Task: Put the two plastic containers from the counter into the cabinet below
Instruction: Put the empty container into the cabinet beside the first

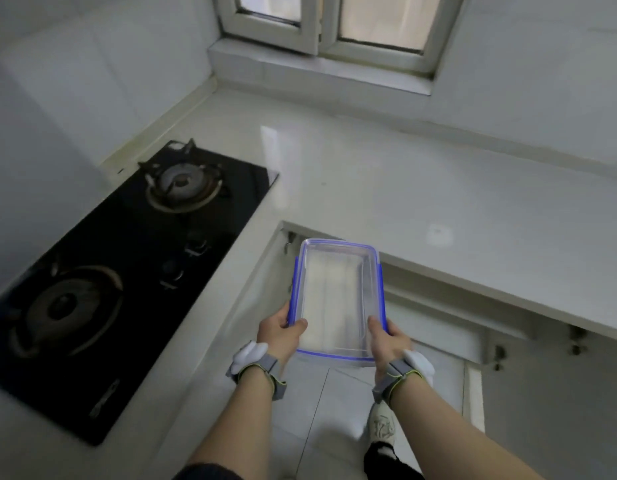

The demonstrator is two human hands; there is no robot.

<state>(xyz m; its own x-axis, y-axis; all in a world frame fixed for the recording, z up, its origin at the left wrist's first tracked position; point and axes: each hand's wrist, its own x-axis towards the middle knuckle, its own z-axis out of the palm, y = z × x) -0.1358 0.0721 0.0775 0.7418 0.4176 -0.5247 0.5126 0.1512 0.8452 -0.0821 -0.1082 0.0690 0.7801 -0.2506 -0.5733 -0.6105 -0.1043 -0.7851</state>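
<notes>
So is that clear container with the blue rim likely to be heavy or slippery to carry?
Probably light: the plastic container looks empty and see-through. Likely rigid, since it keeps its shape held only at one end by the left hand and right hand. Its smooth walls may be slippery.

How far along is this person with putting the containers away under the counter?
Already done: the white counter shows no container left on it, so the other one has probably been stowed, though the cabinet's inside is hidden. In hand: the left hand and right hand both grip a clear rectangular plastic container with a blue-rimmed lid, held off the counter above the floor. Left: lowering it into the cabinet below.
</notes>
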